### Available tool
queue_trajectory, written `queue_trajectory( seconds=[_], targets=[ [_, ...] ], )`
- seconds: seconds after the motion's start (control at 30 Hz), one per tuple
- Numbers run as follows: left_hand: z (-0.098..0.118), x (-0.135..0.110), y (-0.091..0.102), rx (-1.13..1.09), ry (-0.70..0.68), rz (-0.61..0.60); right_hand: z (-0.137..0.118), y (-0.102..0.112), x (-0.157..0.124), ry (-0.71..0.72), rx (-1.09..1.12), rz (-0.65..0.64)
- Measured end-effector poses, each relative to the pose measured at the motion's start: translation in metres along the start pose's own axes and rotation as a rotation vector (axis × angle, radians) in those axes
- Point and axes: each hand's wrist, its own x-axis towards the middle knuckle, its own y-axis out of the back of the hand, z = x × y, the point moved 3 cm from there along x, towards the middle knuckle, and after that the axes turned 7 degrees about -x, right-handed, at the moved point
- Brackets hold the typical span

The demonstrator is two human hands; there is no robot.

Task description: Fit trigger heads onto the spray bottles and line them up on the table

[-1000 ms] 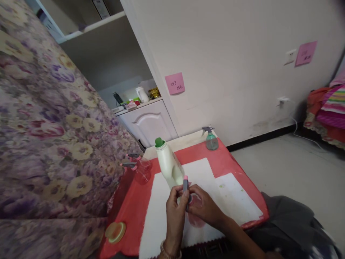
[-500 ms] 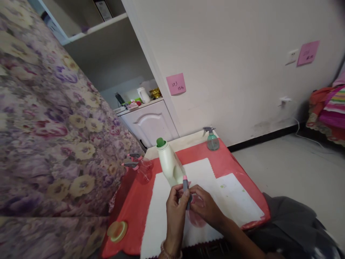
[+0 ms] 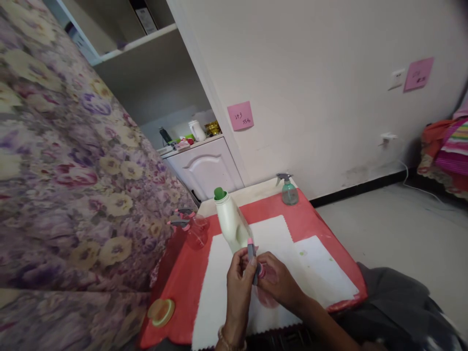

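At a red-covered table beside a sweep of floral fabric, a person's left hand pinches the grey-and-pink trigger head, its long axis standing near upright. The right hand wraps the pink spray bottle just below and to the right, so both hands meet at the neck above a white mat. A white bottle stands just behind them; a teal sprayer sits at the far edge, near a pale wall.

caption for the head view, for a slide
A person's left hand pinches a grey spray head, right hand grips the pink bottle under it, white bottle behind on a red table.
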Motion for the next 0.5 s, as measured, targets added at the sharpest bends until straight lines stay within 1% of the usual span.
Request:
queue_trajectory(
  seconds=[0.1,0.23,0.3,0.4,0.5],
  targets=[
    [0.003,-0.003,0.0,0.018,-0.001,-0.02,-0.003,0.0,0.001,0.014,-0.002,-0.007],
    [0.004,-0.006,0.008,0.033,-0.007,-0.042,-0.004,0.001,0.002,0.019,-0.009,-0.031],
    [0.003,-0.007,0.012,0.063,-0.007,-0.105,-0.004,0.001,0.003,0.017,-0.001,-0.031],
    [0.0,-0.006,0.015,0.147,-0.048,-0.23,-0.002,0.001,0.002,0.02,0.008,-0.032],
    [-0.003,-0.005,0.015,0.205,-0.085,-0.286,0.0,0.0,0.001,0.032,0.002,-0.027]
  ],
)
